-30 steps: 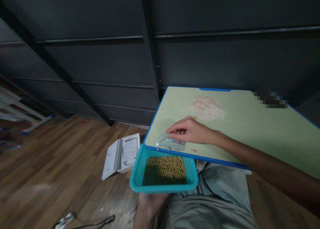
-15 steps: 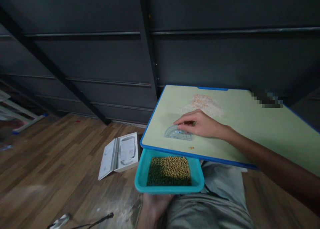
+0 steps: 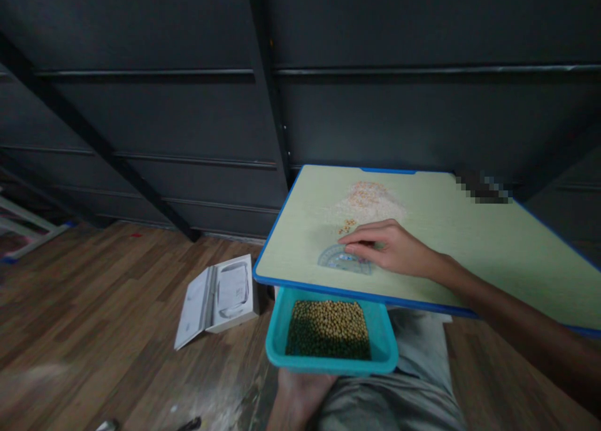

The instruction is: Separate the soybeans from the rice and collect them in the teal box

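Note:
My right hand (image 3: 392, 248) lies on the pale green table (image 3: 469, 249), its fingers pressed down on a clear half-round protractor (image 3: 342, 259) near the front edge. A small heap of yellow beans (image 3: 347, 225) sits just beyond the protractor, and a paler pile of grains (image 3: 369, 200) lies farther back. My left hand (image 3: 300, 390) holds a teal tray (image 3: 331, 363) from below, just under the table's blue edge. The tray is filled with green and yellow beans (image 3: 328, 327); the left fingers are hidden under it.
An open white box (image 3: 216, 298) lies on the wooden floor to the left. A dark panelled wall with a slanted beam (image 3: 94, 133) stands behind the table. My lap in grey cloth (image 3: 389, 399) is below the tray.
My right hand has slid the protractor back from the table's front edge toward the grain pile, pushing a few beans ahead. The tray has shifted right under the edge.

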The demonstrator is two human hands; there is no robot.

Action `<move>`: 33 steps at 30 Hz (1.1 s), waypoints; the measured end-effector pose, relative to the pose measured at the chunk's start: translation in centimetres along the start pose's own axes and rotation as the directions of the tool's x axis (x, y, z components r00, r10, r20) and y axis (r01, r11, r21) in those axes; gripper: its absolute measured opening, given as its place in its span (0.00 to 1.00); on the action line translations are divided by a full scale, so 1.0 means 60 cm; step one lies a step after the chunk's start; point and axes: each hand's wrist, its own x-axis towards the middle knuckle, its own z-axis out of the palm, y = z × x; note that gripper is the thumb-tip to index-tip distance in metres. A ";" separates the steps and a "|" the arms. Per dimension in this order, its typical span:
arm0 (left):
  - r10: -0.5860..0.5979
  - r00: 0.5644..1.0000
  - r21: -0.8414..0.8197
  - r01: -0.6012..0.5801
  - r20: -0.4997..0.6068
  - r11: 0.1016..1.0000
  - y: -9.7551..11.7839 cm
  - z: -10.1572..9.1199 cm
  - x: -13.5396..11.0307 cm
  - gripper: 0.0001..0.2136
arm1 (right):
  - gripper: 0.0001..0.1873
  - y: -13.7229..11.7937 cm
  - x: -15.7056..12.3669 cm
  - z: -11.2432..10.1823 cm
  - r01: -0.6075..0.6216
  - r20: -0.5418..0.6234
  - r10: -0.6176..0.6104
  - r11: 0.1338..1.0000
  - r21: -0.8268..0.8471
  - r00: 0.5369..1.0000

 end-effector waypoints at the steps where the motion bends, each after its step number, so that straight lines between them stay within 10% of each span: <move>1: 0.006 1.000 -0.001 -0.006 0.020 1.000 -0.001 -0.002 0.000 0.18 | 0.12 0.011 0.004 -0.009 -0.027 -0.030 0.026 0.999 -0.036 0.999; 16: 0.064 0.996 -0.015 -0.063 0.056 0.998 0.006 -0.073 -0.006 0.20 | 0.12 0.121 0.055 -0.032 -0.275 -0.238 0.213 0.925 -0.263 0.947; 33: 0.093 0.993 -0.088 -0.087 0.066 0.992 0.004 -0.049 -0.004 0.22 | 0.12 0.140 0.056 -0.006 -0.307 -0.250 0.279 0.949 -0.078 0.927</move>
